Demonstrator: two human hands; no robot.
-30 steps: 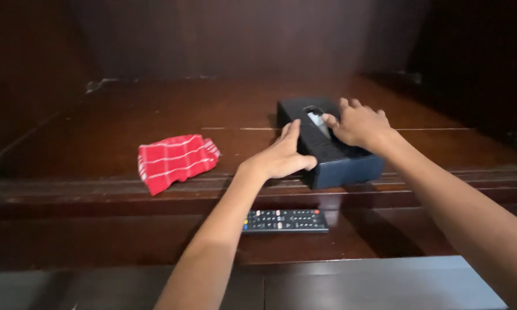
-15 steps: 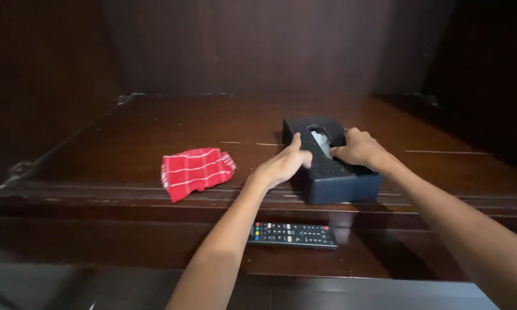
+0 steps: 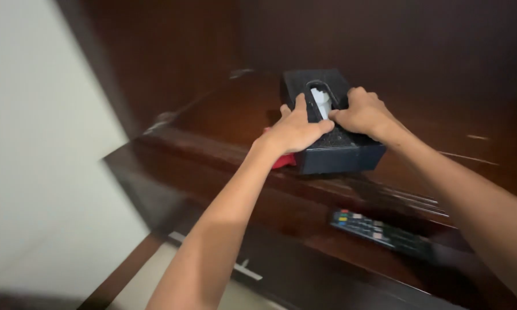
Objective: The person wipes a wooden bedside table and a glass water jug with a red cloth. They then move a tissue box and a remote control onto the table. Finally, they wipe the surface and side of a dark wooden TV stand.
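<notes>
A black tissue box with a white tissue showing through its oval slot rests on a dark wooden shelf. My left hand grips the box's left side, thumb on top. My right hand presses on the box's top and right side. A red checked cloth peeks out just under my left wrist, mostly hidden by the hand and box.
A black remote control with coloured buttons lies on the lower ledge, below the box. Dark wooden cabinet walls enclose the shelf at the back and left. A pale wall fills the left side. A drawer front with a metal handle sits below.
The view has swung left and tilted, so the shelf runs diagonally. Both hands stay on the box, which now covers most of the red cloth.
</notes>
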